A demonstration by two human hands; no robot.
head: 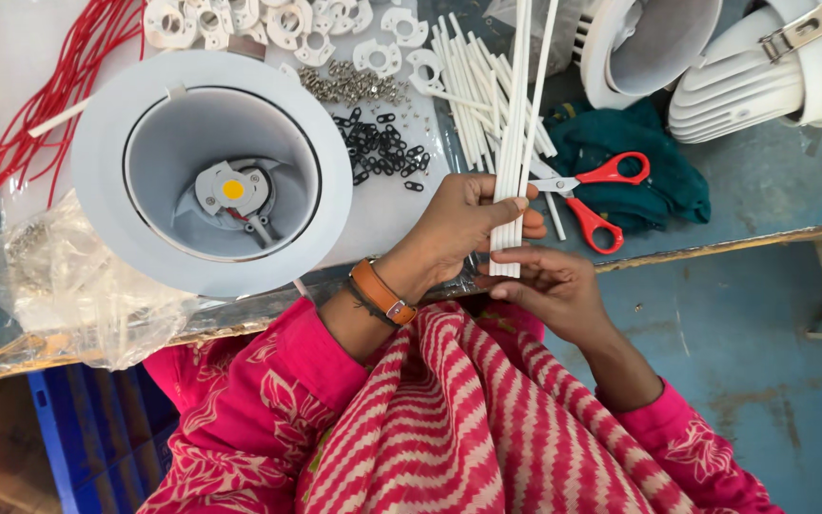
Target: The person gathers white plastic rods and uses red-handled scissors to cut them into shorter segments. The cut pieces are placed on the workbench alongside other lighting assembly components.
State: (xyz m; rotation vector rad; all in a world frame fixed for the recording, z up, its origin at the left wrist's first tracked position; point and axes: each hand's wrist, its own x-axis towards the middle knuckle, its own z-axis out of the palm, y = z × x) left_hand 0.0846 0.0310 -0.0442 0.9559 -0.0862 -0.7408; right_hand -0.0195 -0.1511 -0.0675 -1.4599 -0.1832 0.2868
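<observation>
My left hand [459,224], with an orange strap on its wrist, is wrapped around a bundle of thin white tubes [516,124] that stands upright from my lap past the table edge. My right hand [549,286] sits under the bundle's lower ends, its fingers touching them. A big white round lamp housing [97,162] with a yellow chip [232,189] at its centre lies on the table to the left of my hands.
Red-handled scissors [594,195] lie on a teal cloth [639,162]. Loose white tubes [463,86], black small parts [382,148], silver screws [349,84], white plastic rings [278,19], red wires [59,86], a plastic bag [59,286] and two more housings [763,76] cover the table.
</observation>
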